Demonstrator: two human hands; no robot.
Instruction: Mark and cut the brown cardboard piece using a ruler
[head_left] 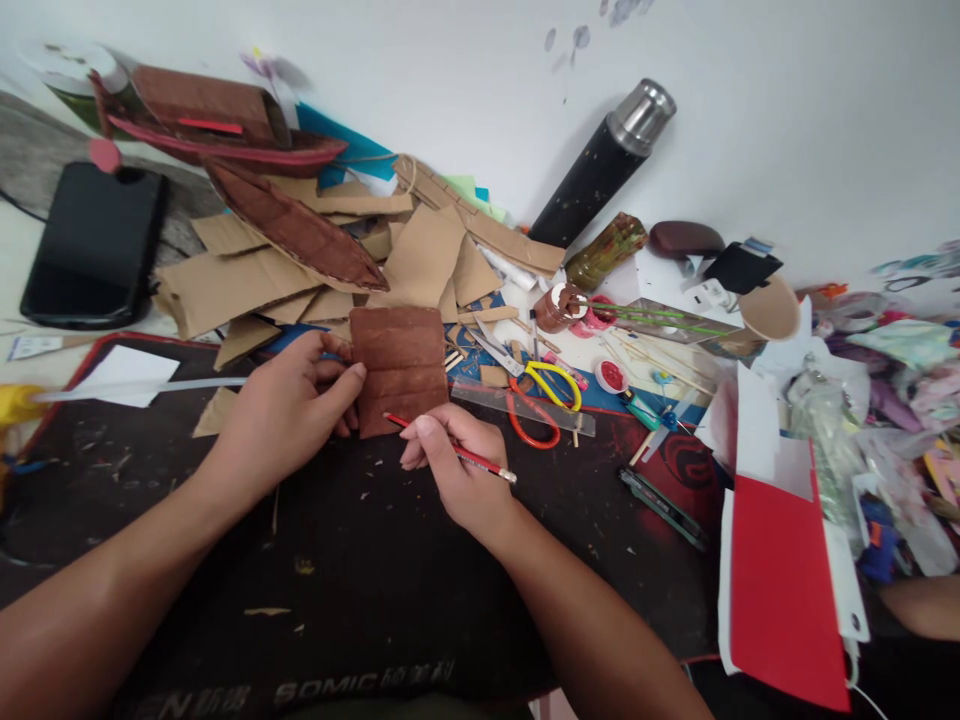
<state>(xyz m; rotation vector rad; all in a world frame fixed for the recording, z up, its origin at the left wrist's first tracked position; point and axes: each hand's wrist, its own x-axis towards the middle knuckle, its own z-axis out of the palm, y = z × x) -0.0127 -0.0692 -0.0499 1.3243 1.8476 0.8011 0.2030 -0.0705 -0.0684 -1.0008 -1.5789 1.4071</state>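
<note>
A brown-painted piece of cardboard (pixel 399 360) with crosswise creases lies on the dark mat. My left hand (pixel 304 400) grips its left edge, thumb on top and the other fingers partly hidden behind. In my right hand (pixel 457 455) is a red pencil (pixel 480 462), pinched between thumb and fingers. The pencil's tip is at the lower part of the brown piece, and its eraser end points right. Just right of the piece lie a clear ruler (pixel 525 405) and scissors with orange handles (pixel 534 425). A second pair, with yellow handles (pixel 555 385), rests beside them.
Cardboard scraps (pixel 240 285) and a brown boat hull (pixel 300 228) are heaped behind. A finished-looking model boat (pixel 217 140), a phone (pixel 94 245) and a glue gun (pixel 21 404) are left. A thermos (pixel 600 165), a utility knife (pixel 662 508) and red card (pixel 784 590) are right.
</note>
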